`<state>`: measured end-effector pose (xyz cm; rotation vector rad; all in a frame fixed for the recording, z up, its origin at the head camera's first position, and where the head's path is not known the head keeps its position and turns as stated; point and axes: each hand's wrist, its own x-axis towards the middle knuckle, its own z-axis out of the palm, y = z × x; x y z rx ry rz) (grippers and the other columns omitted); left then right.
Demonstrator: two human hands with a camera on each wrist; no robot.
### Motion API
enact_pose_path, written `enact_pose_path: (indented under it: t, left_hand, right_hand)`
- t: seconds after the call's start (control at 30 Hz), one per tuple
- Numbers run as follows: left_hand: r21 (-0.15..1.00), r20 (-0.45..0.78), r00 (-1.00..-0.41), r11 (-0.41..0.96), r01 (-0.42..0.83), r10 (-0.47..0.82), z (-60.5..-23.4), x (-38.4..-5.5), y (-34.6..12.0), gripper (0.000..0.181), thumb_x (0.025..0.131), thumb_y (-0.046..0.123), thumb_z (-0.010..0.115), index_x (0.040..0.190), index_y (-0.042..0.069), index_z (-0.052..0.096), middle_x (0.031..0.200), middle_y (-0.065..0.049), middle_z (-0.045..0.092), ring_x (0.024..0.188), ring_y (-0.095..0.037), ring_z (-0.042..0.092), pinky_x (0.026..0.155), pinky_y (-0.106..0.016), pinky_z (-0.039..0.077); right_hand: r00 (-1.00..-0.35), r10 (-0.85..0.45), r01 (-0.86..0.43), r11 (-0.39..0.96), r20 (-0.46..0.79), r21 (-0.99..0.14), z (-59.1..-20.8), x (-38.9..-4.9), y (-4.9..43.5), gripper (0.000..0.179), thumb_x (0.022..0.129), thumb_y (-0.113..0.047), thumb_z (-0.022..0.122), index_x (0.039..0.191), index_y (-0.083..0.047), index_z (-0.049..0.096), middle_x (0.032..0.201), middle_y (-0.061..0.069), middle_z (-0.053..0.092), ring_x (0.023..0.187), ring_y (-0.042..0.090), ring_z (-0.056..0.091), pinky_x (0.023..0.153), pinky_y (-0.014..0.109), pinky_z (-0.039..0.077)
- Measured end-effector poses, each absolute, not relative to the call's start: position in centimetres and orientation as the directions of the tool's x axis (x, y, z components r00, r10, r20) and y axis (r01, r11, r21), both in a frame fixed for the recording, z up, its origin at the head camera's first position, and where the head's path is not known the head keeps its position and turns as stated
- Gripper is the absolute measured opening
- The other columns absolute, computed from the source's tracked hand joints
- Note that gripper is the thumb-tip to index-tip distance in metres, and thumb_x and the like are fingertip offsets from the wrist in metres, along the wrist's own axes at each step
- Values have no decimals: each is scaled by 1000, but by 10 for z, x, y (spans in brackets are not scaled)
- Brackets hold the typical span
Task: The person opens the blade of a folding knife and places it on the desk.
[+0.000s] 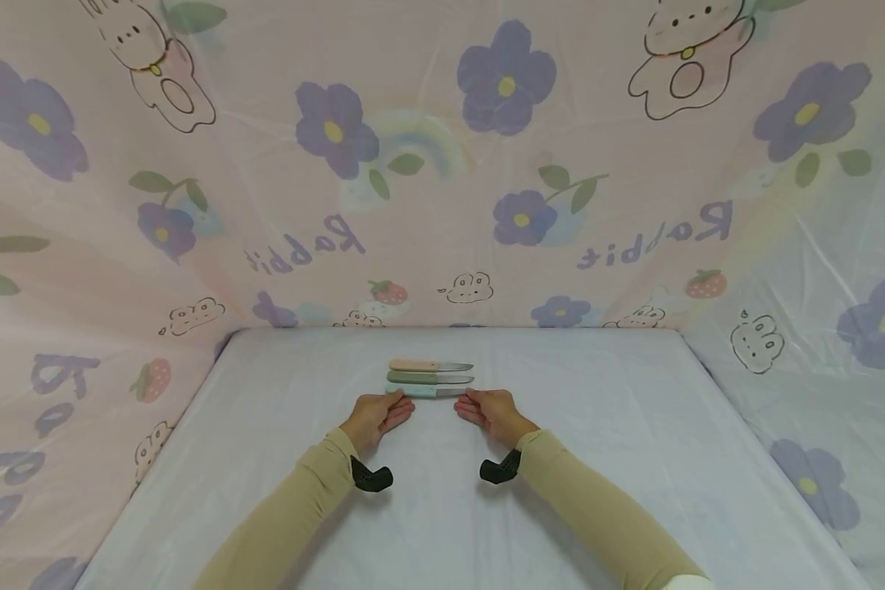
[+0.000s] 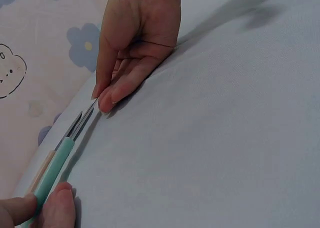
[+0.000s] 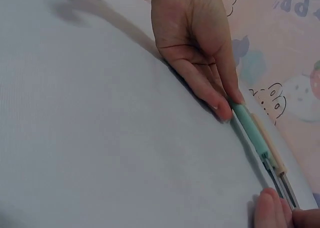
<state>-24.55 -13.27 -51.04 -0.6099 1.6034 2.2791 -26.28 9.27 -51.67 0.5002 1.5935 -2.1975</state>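
Observation:
Three small knives lie side by side, blades pointing right in the head view. The farthest has a peach handle (image 1: pixel 413 365), the middle one a green handle (image 1: pixel 416 378). Nearest is the mint-handled knife (image 1: pixel 422 392). My left hand (image 1: pixel 374 415) pinches the butt of its handle between thumb and fingers. At the other end, my right hand (image 1: pixel 496 412) pinches its blade near the tip. In the left wrist view the mint knife (image 2: pixel 56 165) appears slightly raised beside the peach knife (image 2: pixel 39 175). The right fingertips cover the tip of the mint blade.
A white cloth covers the table (image 1: pixel 442 524). Hanging fabric (image 1: pixel 428 188) printed with flowers and rabbits closes off the back and both sides. A black wrist device (image 1: pixel 372 475) sits at the left cuff, and another black device (image 1: pixel 500 468) at the right cuff.

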Motion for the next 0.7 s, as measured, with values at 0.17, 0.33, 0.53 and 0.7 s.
enact_pose_path:
  t: [0.17, 0.33, 0.53, 0.7]
  left_hand:
    - [829, -494, -869, -298, -473, 7, -510, -248, -136, 31, 93, 9, 56, 115, -14, 54, 96, -21, 66, 89, -25, 66, 81, -33, 52]
    - [836, -496, -868, -266, -479, 3, -512, -249, -137, 31, 94, 12, 56, 115, -11, 55, 95, -18, 67, 87, -23, 67, 79, -31, 53]
    - [837, -498, -867, -259, -482, 3, -514, -250, -136, 30, 94, 13, 56, 113, -10, 56, 94, -17, 68, 87, -23, 67, 78, -31, 53]
    - [841, -496, -869, -252, -479, -3, -516, -250, -136, 31, 94, 14, 56, 113, -11, 56, 95, -18, 67, 87, -23, 67, 77, -30, 53]
  right_hand:
    - [-861, -89, 504, -275, -500, -819, -517, -265, 92, 30, 94, -6, 54, 117, 14, 51, 96, 21, 66, 84, 24, 67, 78, 32, 54]
    - [-858, -71, 508, -265, -509, -819, -517, -267, 90, 30, 93, -7, 56, 115, 13, 52, 92, 19, 67, 84, 24, 67, 75, 31, 54]
    - [-861, -54, 502, -246, -505, -829, -517, -266, 90, 30, 93, -8, 56, 115, 13, 53, 91, 19, 67, 81, 23, 68, 75, 32, 54]
    - [-869, -49, 489, -245, -493, -837, -518, -265, 90, 29, 93, -8, 57, 113, 13, 54, 89, 18, 67, 80, 23, 68, 74, 32, 54]
